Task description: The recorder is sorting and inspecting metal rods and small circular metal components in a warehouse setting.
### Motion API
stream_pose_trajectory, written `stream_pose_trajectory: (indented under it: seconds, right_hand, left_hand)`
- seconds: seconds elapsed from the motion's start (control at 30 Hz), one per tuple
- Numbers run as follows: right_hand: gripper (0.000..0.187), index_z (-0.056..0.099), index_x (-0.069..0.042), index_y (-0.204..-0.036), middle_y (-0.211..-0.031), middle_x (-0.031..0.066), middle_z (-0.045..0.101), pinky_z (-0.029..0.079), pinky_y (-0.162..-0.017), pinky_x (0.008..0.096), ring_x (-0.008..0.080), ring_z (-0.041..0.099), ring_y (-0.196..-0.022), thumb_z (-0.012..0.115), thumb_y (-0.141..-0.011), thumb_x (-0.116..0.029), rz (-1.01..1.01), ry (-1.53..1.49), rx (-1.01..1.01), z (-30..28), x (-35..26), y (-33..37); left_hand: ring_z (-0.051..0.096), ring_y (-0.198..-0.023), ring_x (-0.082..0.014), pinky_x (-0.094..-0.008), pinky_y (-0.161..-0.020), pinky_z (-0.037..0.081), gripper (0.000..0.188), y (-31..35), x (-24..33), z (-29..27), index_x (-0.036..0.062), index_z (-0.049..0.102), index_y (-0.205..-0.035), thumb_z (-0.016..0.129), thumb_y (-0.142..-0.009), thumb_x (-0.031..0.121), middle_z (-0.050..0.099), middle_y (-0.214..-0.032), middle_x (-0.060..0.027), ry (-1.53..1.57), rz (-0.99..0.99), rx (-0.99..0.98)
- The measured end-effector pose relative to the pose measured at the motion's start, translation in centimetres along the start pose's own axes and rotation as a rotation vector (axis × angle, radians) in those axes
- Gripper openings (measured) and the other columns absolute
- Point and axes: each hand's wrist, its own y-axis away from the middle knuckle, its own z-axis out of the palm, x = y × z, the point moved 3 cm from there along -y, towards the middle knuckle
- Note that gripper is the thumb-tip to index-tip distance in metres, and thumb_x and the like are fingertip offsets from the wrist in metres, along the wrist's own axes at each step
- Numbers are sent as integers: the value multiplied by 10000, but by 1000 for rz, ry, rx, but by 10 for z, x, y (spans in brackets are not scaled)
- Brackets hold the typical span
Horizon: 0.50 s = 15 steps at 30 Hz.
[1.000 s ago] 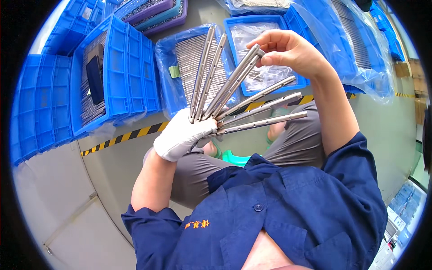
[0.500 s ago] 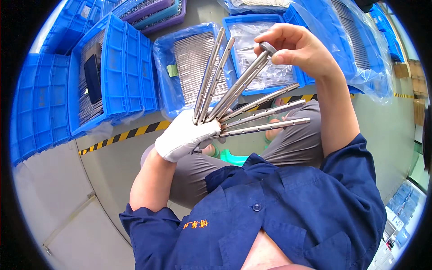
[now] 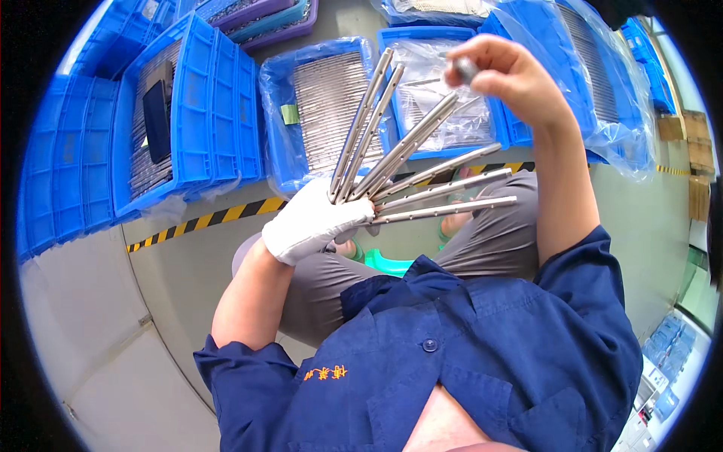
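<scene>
My left hand (image 3: 316, 218), in a white glove, is closed round the lower ends of several metal rods (image 3: 410, 147). The rods are slim, silvery and drilled with small holes along their length, and they fan out up and to the right. Bare and raised above the rods' upper ends, my right hand (image 3: 504, 79) pinches a small dark round knob (image 3: 465, 71), blurred by motion. The knob is apart from the rod tips, and its lower part cannot be made out.
A blue crate (image 3: 275, 162) lined with plastic holds rows of similar rods. To its right is another lined crate (image 3: 444, 153). Stacked blue crates (image 3: 215, 113) stand at left, a dark phone (image 3: 156, 120) lying on rods there. Striped floor tape (image 3: 218, 218) runs before them.
My right hand has lifted the knob up and to the right, off the end of a rod. The left hand with the rods has barely shifted.
</scene>
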Motion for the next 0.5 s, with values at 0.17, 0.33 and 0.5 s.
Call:
stream_pose_trajectory:
  seconds: [0.17, 0.33, 0.5]
  right_hand:
    - [357, 572, -26, -1023, -911, 100, 602, 465, -824, 300, 179, 594, -865, 647, -760, -255, 196, -117, 40, 16, 29, -9]
    - [359, 569, -39, -1031, -912, 114, 594, 468, -827, 328, 192, 596, -871, 649, -758, -259, 126, -230, -85, 16, 23, -6]
    - [316, 585, -41, -1003, -878, 84, 604, 466, -802, 273, 156, 588, -825, 670, -736, -187, 85, -75, -122, 11, 18, -6]
  left_hand:
    - [463, -571, -49, -199, -497, 385, 320, 3, -9, 8, 23, 597, -942, 645, -730, 258, 565, -693, 3, -26, 82, -97]
    - [466, -581, -50, -201, -500, 388, 319, 2, -3, 11, 28, 597, -905, 655, -728, 287, 560, -686, 2, -68, 15, -145]
    - [475, -589, -57, -205, -514, 395, 312, 5, 4, 14, 23, 598, -884, 637, -746, 300, 560, -676, -9, -49, 62, -201]
